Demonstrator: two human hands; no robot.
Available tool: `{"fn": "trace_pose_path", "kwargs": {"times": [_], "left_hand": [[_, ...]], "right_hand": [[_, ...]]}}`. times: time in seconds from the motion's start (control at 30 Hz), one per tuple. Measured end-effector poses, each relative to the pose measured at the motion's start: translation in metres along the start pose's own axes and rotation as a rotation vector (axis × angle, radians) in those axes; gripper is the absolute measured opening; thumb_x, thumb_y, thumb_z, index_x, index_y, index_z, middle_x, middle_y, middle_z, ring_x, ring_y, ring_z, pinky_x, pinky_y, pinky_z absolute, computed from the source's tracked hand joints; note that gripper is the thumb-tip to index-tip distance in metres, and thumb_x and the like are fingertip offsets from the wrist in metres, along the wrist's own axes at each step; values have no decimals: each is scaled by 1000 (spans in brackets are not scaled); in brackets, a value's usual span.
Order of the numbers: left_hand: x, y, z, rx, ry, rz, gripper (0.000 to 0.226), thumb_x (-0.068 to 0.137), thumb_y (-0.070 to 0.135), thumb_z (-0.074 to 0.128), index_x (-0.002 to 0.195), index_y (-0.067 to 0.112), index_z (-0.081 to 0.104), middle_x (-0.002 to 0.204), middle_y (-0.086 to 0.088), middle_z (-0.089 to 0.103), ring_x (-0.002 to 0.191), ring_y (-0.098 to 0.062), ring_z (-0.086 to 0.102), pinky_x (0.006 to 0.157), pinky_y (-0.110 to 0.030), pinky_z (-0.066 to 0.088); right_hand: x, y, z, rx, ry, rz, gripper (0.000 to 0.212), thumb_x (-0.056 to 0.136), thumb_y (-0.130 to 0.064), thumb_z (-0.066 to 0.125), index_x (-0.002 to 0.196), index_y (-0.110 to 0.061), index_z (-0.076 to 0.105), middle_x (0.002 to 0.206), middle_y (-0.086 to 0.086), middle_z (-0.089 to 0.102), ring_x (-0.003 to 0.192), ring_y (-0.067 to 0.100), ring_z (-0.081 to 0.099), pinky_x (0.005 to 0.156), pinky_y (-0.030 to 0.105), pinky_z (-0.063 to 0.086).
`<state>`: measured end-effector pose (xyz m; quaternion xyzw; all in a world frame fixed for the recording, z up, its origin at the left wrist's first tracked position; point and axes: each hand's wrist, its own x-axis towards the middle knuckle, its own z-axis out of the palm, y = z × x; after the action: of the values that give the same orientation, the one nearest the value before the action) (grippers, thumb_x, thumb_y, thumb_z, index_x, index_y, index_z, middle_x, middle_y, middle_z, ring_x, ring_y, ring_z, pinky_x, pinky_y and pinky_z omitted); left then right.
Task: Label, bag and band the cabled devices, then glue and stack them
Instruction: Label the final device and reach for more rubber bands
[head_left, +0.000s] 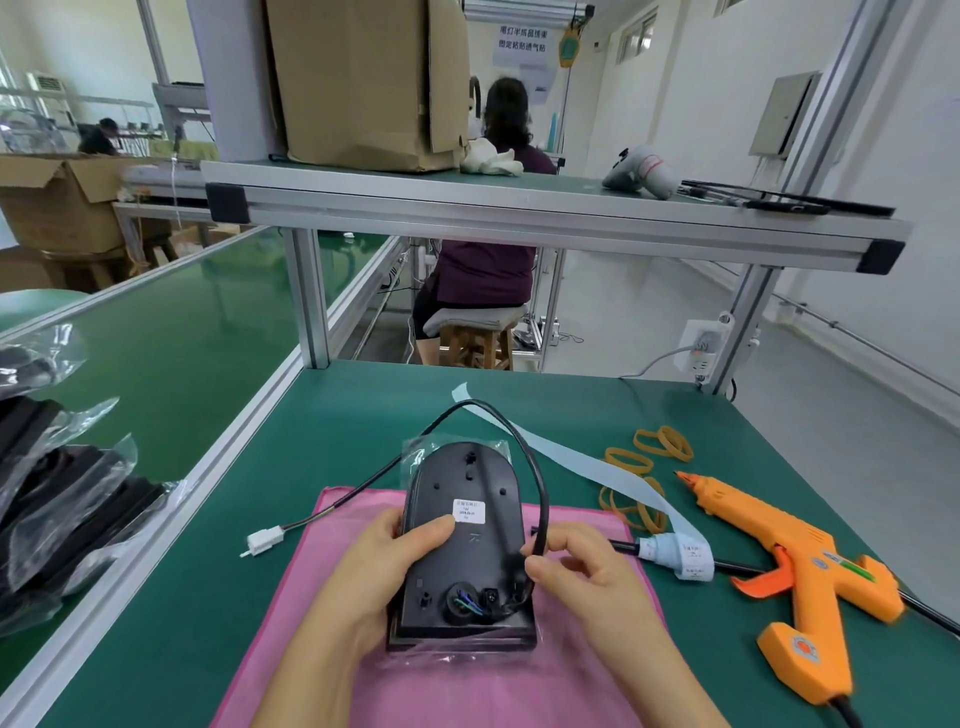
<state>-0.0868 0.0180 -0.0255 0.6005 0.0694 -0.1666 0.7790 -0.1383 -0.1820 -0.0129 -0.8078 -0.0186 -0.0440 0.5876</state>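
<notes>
Clerk: First item?
Checker: One black device (465, 551), back side up, inside a clear bag. It lies on the pink cloth (493, 691) at the near edge of the green table (363, 431). A white label (469, 510) is stuck on its upper middle.
Clerk: Hands?
Checker: The left hand (384, 566) grips the device's left edge, thumb pressed on the face just below the label. The right hand (576, 571) pinches the black cable (542, 493) between thumb and forefinger, beside the device's right edge.
Clerk: Cable run?
Checker: It loops over the device's top and out to the left. Its white connector (265, 540) rests on the table, just off the cloth.
Clerk: Remaining stock?
Checker: Right of the device are yellow rubber bands (647, 454), an orange glue gun (795, 566) lying on its side and a pale label strip (582, 462) running to a roll (675, 558). Far left — bagged devices (52, 493), piled.
</notes>
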Motion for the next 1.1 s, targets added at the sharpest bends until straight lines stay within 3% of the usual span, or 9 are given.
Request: {"fn": "trace_pose_path", "kwargs": {"times": [0.1,0.17,0.27,0.4,0.6,0.7,0.87,0.93,1.1], "left_hand": [[-2,5,4,-5,-45,83,52,67,21,75,115,4,61,101,-17,74,87,-32,72,66,-39,59],[-2,6,7,-16,-56,109,56,64,22,76,114,4,60,101,-16,74,90,-34,72,72,-43,60],[-2,7,9,-45,-46,142,55,61,22,77,111,6,59,98,-14,75,86,-32,72,67,-40,60],[0,7,10,-61,-60,147,54,61,22,77,110,7,59,98,-15,75,85,-32,73,65,-38,59],[2,9,11,-26,-46,179,61,63,19,87,115,7,58,99,-12,75,88,-30,73,66,-37,58],[3,9,12,-26,-23,203,60,61,23,79,115,8,57,99,-9,75,88,-29,73,67,-37,57],[2,5,14,-76,-41,186,57,64,23,79,114,8,58,101,-13,74,88,-33,72,65,-37,58],[2,6,14,-72,-59,181,56,64,23,79,114,9,58,101,-13,74,88,-33,72,64,-37,58],[-2,10,17,-9,-121,172,71,54,31,84,116,9,57,104,-9,74,93,-29,72,68,-34,58]], "right_hand": [[3,-13,-2,-20,10,-112,14,74,-27,69,77,-40,72,94,-20,64,106,6,54,94,17,39],[7,-19,-2,-27,19,-165,20,75,-19,74,74,-39,73,94,-16,63,104,3,53,91,12,37],[16,-22,-2,-43,28,-146,27,79,-4,74,77,-31,72,101,-9,60,111,11,51,94,16,37],[24,-22,1,-42,25,-84,18,79,-4,74,77,-22,72,110,-3,54,116,17,48,98,32,40],[29,-17,8,-25,84,-47,21,78,-4,75,72,-23,66,116,-5,47,117,9,43,95,23,39],[27,-11,10,42,134,-28,31,73,-6,80,86,-26,60,117,-1,48,107,-8,47,80,7,40],[28,-11,2,455,-36,305,74,60,-25,79,127,-20,49,118,3,66,96,14,70,72,24,55],[29,-14,-1,579,-149,343,65,67,-19,82,125,-9,55,111,13,71,97,26,71,72,31,58],[34,-16,-5,678,-188,310,36,74,-23,73,103,-2,70,104,18,73,90,25,73,67,28,57]]}}
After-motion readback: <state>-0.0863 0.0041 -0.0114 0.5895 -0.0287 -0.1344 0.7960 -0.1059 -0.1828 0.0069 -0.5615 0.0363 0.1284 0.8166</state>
